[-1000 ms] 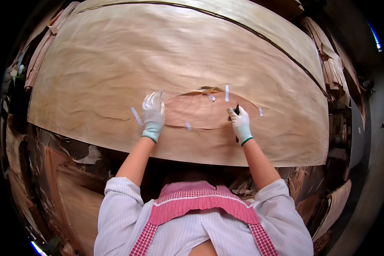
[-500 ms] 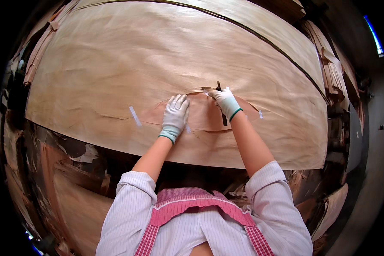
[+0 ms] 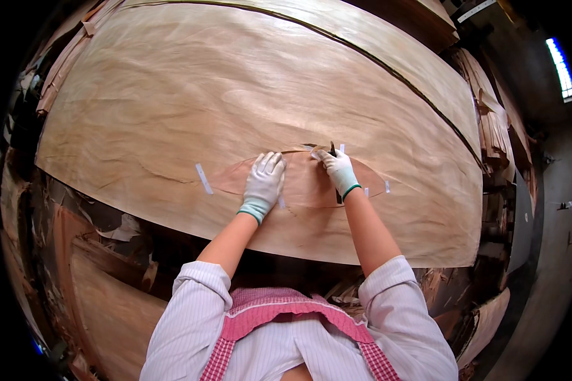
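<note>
A large pale wood veneer sheet (image 3: 171, 108) spreads out before me, with a reddish lens-shaped veneer patch (image 3: 308, 187) lying on its near part. My left hand (image 3: 265, 182), in a white glove with a teal cuff, presses flat on the patch's left half, fingers stretched out. Gloved likewise, my right hand (image 3: 340, 173) grips a dark, narrow knife-like tool (image 3: 333, 148) at the patch's upper edge; its lower end shows below the hand. Beside its tip, the veneer edge looks dark and torn. White tape strips (image 3: 204, 178) lie around the patch.
A long dark split (image 3: 388, 68) curves across the far side of the sheet. Stacked veneer (image 3: 489, 108) stands at the right, and more hangs at the left edge (image 3: 60, 76). Below the sheet's near edge are veneer scraps and boards (image 3: 117, 298). Grey floor (image 3: 543, 254) runs along the right.
The view has shifted, so the sheet and both hands sit slightly lower. The left hand stays on the patch; the right still grips the dark tool at its upper edge.
</note>
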Action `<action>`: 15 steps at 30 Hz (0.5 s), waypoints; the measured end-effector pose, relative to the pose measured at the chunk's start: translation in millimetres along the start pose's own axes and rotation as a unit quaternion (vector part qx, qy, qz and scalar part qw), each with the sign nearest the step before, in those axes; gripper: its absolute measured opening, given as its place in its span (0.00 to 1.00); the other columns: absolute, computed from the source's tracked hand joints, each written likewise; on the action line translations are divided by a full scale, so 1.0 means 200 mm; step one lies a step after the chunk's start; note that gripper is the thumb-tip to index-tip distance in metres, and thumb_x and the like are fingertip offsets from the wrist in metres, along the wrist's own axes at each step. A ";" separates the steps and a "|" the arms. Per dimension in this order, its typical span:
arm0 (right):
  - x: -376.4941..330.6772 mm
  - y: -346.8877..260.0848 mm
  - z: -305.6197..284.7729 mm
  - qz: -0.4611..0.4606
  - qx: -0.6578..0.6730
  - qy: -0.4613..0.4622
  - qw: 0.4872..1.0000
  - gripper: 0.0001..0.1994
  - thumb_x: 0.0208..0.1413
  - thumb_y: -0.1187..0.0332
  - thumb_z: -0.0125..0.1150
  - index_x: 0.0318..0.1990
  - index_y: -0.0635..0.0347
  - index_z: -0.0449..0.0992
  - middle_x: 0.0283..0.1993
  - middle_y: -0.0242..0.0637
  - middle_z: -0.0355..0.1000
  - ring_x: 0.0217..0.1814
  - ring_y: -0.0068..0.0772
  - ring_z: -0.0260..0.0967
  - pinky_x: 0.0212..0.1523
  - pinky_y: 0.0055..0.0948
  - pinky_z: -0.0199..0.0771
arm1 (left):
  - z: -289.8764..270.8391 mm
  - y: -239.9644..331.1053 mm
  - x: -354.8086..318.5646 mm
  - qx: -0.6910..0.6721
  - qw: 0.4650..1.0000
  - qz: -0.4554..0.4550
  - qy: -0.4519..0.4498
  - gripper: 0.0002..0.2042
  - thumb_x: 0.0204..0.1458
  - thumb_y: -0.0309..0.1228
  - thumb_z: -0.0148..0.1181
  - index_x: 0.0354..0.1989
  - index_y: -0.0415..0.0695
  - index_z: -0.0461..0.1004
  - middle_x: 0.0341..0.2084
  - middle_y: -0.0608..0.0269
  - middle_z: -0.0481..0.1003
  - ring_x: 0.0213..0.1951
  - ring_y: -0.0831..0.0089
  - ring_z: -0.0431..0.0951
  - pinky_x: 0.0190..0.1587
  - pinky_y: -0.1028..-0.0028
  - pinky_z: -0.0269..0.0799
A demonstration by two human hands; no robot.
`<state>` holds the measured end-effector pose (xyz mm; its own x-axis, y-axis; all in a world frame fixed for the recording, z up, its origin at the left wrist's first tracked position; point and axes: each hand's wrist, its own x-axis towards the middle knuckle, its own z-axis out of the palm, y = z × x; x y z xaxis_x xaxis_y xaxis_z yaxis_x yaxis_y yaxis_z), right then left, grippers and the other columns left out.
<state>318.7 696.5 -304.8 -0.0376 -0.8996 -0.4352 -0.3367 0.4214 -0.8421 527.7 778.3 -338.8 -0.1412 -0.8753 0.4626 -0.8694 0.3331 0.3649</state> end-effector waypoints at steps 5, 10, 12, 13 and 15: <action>-0.01 -0.06 0.04 -0.028 -0.008 0.012 1.000 0.12 0.53 0.62 0.64 0.32 0.63 0.76 0.25 0.27 0.68 0.27 0.18 0.60 0.29 0.23 0.62 | 0.00 0.00 0.00 0.008 1.000 -0.003 0.003 0.15 0.53 0.32 0.56 0.49 0.43 0.72 0.53 0.56 0.71 0.58 0.59 0.67 0.64 0.58 0.57; -0.03 -0.15 0.04 0.020 0.039 -0.020 0.999 0.12 0.52 0.63 0.65 0.29 0.63 0.75 0.26 0.27 0.70 0.26 0.18 0.61 0.28 0.25 0.64 | 0.03 0.10 0.07 -0.027 0.996 0.083 -0.018 0.18 0.51 0.33 0.57 0.51 0.41 0.71 0.56 0.52 0.69 0.60 0.59 0.66 0.65 0.58 0.56; -0.02 -0.08 0.06 -0.068 0.002 0.017 0.998 0.11 0.52 0.64 0.65 0.29 0.64 0.75 0.24 0.29 0.71 0.25 0.19 0.62 0.27 0.25 0.64 | 0.08 0.15 0.14 -0.036 0.998 0.042 0.007 0.18 0.51 0.32 0.56 0.51 0.41 0.70 0.56 0.52 0.69 0.60 0.58 0.66 0.65 0.58 0.56; -0.01 -0.05 0.08 -0.113 -0.017 0.036 0.993 0.10 0.52 0.65 0.65 0.29 0.64 0.75 0.24 0.29 0.71 0.25 0.19 0.62 0.27 0.25 0.65 | 0.10 0.16 0.17 -0.041 0.999 0.022 0.020 0.19 0.51 0.31 0.56 0.52 0.41 0.70 0.55 0.52 0.69 0.60 0.58 0.66 0.65 0.58 0.56; -0.04 -0.09 0.13 -0.138 -0.095 0.075 0.983 0.11 0.50 0.67 0.65 0.29 0.66 0.74 0.22 0.36 0.72 0.24 0.24 0.64 0.28 0.29 0.66 | 0.11 0.14 0.23 -0.048 0.997 -0.038 0.055 0.18 0.50 0.27 0.54 0.52 0.43 0.70 0.54 0.55 0.70 0.58 0.57 0.67 0.63 0.60 0.59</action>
<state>348.8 698.6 -293.9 -0.0536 -0.9896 -0.1337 -0.5231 0.1418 -0.8404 487.0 739.9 -326.1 -0.0191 -0.8572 0.5146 -0.8258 0.3037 0.4753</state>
